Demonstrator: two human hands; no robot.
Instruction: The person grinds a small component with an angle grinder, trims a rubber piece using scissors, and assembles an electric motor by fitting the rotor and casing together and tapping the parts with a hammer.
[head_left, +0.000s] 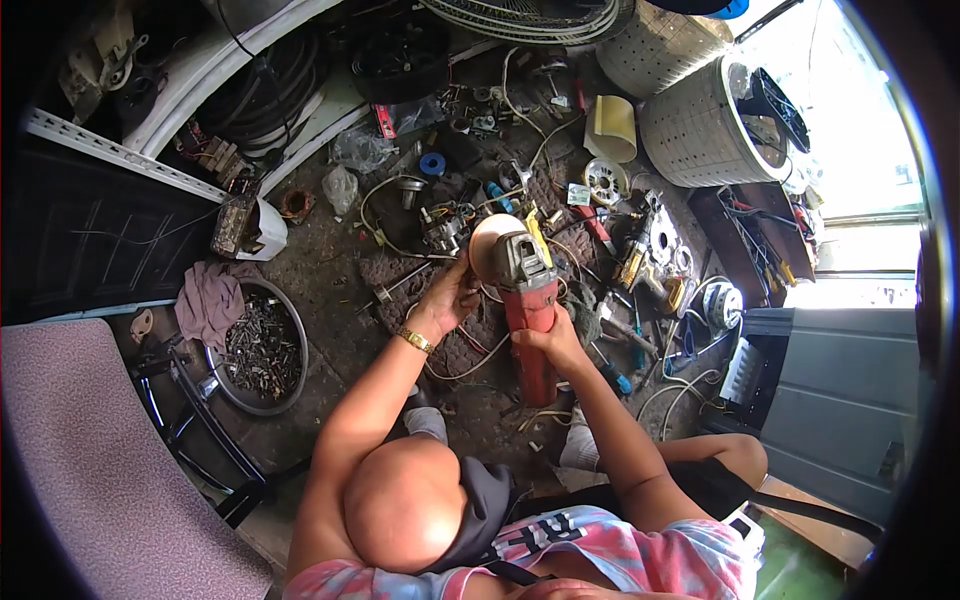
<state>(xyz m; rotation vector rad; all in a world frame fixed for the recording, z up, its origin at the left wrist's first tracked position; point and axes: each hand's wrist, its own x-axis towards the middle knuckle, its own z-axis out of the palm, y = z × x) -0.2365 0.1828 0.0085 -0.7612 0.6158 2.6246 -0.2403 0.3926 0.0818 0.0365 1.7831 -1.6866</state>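
Note:
A red angle grinder (531, 330) with a grey metal head is held upright in front of me. My right hand (556, 340) is wrapped round its red body. On the left side of the head sits a pale round disc (493, 248). Beside the disc's lower left edge is my left hand (447, 298), its fingers bent near the rim; whether they grip the disc or something small cannot be made out. A gold watch (416, 341) is on my left wrist. Behind the grinder, motor parts and wires cover the floor.
A round metal pan (298, 350) of small screws stands at the left, a pink cloth (207, 305) on its edge. Perforated drums (700, 125) and a tool box (750, 235) are at the right. A cushioned seat (110, 470) is at the lower left.

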